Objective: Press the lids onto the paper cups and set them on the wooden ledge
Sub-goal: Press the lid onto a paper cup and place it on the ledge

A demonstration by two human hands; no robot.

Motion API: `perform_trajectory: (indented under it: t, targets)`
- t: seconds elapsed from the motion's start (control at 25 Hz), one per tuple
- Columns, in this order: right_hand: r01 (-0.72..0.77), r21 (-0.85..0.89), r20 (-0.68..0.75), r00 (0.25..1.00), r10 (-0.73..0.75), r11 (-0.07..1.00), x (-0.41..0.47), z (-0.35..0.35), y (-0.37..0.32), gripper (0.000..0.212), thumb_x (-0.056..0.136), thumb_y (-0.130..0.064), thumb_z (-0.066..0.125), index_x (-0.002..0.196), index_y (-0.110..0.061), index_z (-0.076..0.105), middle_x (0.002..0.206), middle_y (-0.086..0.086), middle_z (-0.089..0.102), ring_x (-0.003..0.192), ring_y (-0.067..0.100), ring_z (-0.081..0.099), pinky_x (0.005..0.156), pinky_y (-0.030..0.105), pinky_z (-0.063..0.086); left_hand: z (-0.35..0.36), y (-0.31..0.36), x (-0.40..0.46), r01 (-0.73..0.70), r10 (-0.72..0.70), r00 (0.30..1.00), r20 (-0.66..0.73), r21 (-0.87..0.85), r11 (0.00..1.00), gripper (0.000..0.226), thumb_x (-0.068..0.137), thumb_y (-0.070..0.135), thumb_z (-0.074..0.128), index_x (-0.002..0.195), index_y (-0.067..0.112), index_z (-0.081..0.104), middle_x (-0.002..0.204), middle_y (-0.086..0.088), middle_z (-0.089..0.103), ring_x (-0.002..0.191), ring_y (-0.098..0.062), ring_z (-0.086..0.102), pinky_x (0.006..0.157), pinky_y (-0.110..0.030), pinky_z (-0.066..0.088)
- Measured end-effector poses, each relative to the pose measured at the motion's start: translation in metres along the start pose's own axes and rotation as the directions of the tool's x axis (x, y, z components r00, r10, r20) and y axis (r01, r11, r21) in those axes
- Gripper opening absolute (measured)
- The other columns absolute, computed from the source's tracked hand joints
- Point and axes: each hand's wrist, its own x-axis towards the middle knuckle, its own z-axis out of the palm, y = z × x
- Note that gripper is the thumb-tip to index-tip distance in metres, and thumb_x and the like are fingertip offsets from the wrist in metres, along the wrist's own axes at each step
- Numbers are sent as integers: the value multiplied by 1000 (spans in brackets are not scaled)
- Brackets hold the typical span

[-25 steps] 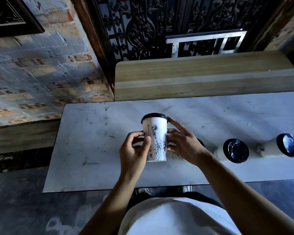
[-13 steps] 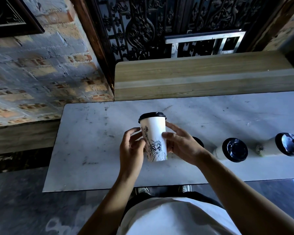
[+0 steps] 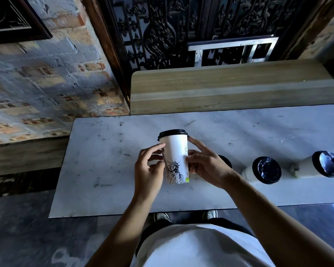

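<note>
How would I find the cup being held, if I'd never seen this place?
Look at the white marble table below the wooden ledge. Near its middle, two hands hold a lidded paper cup. Only it shows a Statue of Liberty drawing.

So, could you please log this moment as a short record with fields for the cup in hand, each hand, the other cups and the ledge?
cup in hand: white paper cup with black lid on, upright
left hand: fingertips on the cup's left side
right hand: fingers on the cup's right side
other cups: two lidded cups on the marble table, at right
wooden ledge: no cups on it
</note>
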Motion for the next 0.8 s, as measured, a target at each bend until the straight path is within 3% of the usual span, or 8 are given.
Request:
perform_trajectory:
  t: [0.16, 0.36, 0.64, 0.8]
  targets:
    - [16, -25, 1, 1000, -16, 1000, -1, -1, -2, 78, 78, 5, 68, 140, -39, 53, 104, 22, 63, 66, 21, 51, 62, 32, 43, 3, 0, -2, 85, -87, 996, -19, -92, 992, 34, 83, 12, 64, 107, 33, 75, 115, -6, 72, 89, -10, 70, 78, -29, 59]
    - [29, -25, 17, 999, -28, 999, 1, -2, 2, 76, 79, 4, 70, 138, -41, 54, 100, 22, 61, 66, 21, 52, 64, 35, 41, 3, -1, -3, 70, -71, 997, -7, -68, 995, 36, 85, 2, 67, 110, 27, 74, 115, -8, 72, 88, -2, 69, 71, -13, 53]
    - [46, -58, -30, 998, -48, 997, 5, -1, 5, 75, 74, 1, 79, 140, -27, 55, 93, 8, 71, 64, 15, 59, 56, 26, 46, 5, -4, -2, 145, -147, 989, -27, -76, 987, 33, 79, 15, 62, 108, 27, 71, 108, -2, 76, 90, -10, 71, 76, -28, 56]
    - [54, -93, -21, 998, -56, 994, 7, 1, 6, 84, 67, -9, 87, 143, -19, 55, 103, 14, 67, 76, 21, 64, 60, 28, 48, 5, -5, -2, 195, -199, 980, -26, -106, 975, 29, 80, 22, 65, 104, 37, 70, 106, -7, 77, 91, -19, 72, 79, -40, 60]
